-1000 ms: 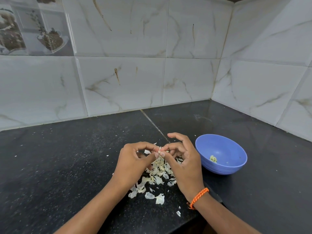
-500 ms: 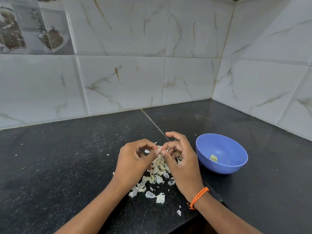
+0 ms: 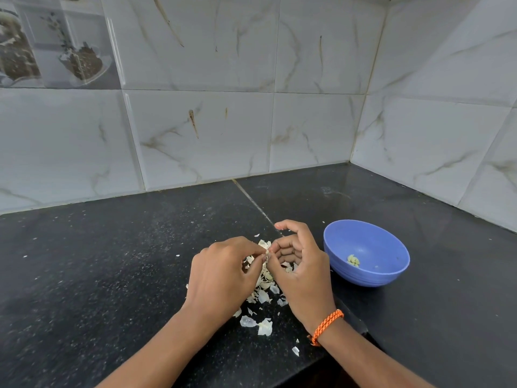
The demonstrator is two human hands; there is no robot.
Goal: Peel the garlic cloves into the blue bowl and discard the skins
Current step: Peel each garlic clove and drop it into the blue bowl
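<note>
Skins (image 3: 261,292) heaped on worktop (image 3: 112,275) beneath both hands | left hand (image 3: 223,273) and right hand (image 3: 302,273) pinch one garlic clove (image 3: 267,252) between fingertips (probably half-peeled) | blue bowl (image 3: 391,247) just right, nearer right hand.

Dark speckled stone table (image 3: 106,264) fills the lower view, glossy toward two o'clock where it mirrors the wall. A thin seam (image 3: 253,201) cuts across it from twelve o'clock down toward centre. Behind, pale marble-look wall tiles (image 3: 201,135) with grey and tan veins run across, meeting a second tiled wall (image 3: 447,130) in a corner (image 3: 363,107) at one o'clock. Up at ten o'clock, a decorative tile (image 3: 56,43) printed with bowls and sprigs. Soft, even light, no hard shadows.
</note>
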